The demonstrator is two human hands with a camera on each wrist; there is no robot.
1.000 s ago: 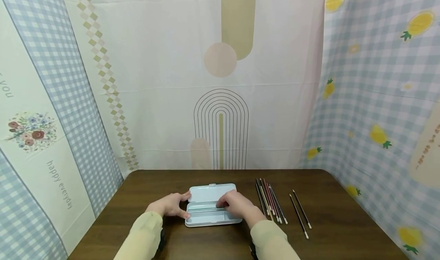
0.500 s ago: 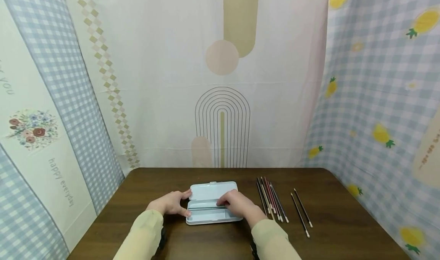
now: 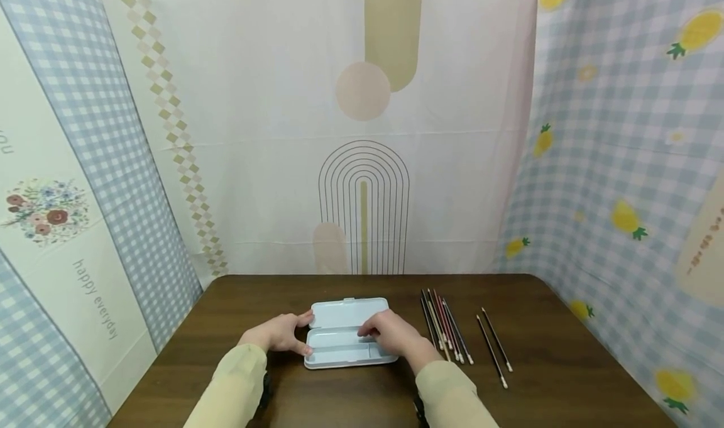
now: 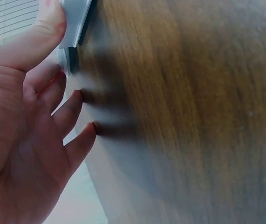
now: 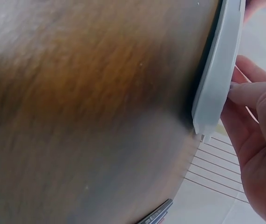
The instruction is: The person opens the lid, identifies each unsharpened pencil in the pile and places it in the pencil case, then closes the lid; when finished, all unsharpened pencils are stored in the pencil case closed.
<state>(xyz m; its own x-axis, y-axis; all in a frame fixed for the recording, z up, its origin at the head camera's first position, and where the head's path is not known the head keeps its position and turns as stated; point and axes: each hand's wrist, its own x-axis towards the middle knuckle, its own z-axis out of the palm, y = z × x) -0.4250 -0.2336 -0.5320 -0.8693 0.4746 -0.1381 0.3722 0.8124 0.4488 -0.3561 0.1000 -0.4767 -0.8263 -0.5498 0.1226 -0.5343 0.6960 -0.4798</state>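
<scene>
A pale blue pencil case (image 3: 339, 356) lies unfolded on the table, its lid (image 3: 351, 313) flat at the back. My left hand (image 3: 277, 334) rests at its left end, thumb on the near corner and index finger by the lid. In the left wrist view, the other fingers (image 4: 70, 112) of that hand reach loosely down towards the tabletop. My right hand (image 3: 390, 332) dips into the right part of the case with bent fingers. From the right wrist, its thumb (image 5: 251, 93) shows at the rim; the case wall hides the fingertips and anything between them.
Right of the case lies a bunch of pencils (image 3: 444, 326) with white ends. Two dark pencils (image 3: 492, 349) lie apart, farther right. The brown wooden table (image 3: 339, 403) ends at a patterned cloth backdrop (image 3: 271, 195).
A thin dark line along the case's inside, like a pencil, showed half a second ago and no longer shows. Both hands have hardly moved. The head view has shifted slightly.
</scene>
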